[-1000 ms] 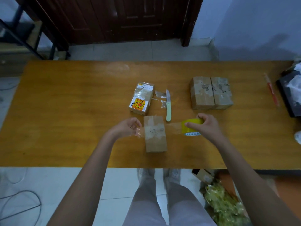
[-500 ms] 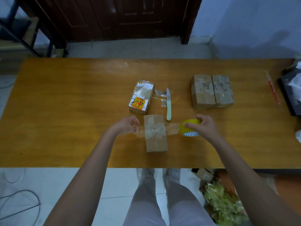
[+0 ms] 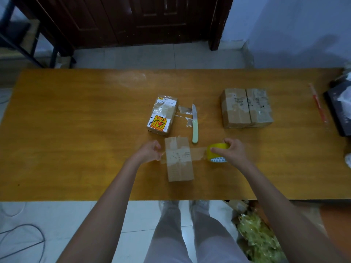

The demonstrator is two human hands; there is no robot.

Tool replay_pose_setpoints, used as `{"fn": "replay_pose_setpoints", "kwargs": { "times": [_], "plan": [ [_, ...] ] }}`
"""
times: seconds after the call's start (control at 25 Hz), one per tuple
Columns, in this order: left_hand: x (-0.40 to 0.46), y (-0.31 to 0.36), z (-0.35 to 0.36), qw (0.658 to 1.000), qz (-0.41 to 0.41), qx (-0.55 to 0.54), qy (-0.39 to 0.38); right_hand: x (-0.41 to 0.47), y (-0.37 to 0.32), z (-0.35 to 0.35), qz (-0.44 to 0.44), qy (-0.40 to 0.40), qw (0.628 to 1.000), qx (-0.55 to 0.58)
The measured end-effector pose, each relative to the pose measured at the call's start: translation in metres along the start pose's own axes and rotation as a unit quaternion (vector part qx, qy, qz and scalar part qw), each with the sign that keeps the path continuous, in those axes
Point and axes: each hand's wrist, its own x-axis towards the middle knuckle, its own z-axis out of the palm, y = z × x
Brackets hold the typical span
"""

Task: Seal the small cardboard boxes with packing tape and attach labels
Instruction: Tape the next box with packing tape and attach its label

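Between both hands, box, tape strip across it, roll gripped right

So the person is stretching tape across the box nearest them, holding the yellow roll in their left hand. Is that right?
Not quite. The head view shows the yellow roll in the right hand; the left hand pinches the tape's free end. The tape does cross the nearest box.

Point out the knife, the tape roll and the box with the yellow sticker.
knife (image 3: 195, 133), head view, on its pale green handle.
tape roll (image 3: 217, 149), head view, on the yellow outer face beside the right hand's fingers.
box with the yellow sticker (image 3: 163, 114), head view, on the middle of its taped top.
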Motion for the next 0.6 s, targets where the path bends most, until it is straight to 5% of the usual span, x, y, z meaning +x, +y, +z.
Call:
{"fn": "replay_pose_setpoints", "kwargs": {
  "times": [0.24,0.48,0.6],
  "plan": [
    [0.009,0.000,0.020,0.997,-0.025,-0.053,0.042,0.000,0.001,0.008,-0.008,0.003,1.000,-0.023],
    [-0.015,-0.005,0.049,0.942,0.013,-0.099,0.321,-0.004,-0.001,0.005,-0.025,0.009,0.999,-0.047],
    [-0.027,-0.002,0.059,0.932,0.064,-0.096,0.342,-0.006,-0.003,0.004,-0.039,0.016,0.998,-0.036]
  ]
}}
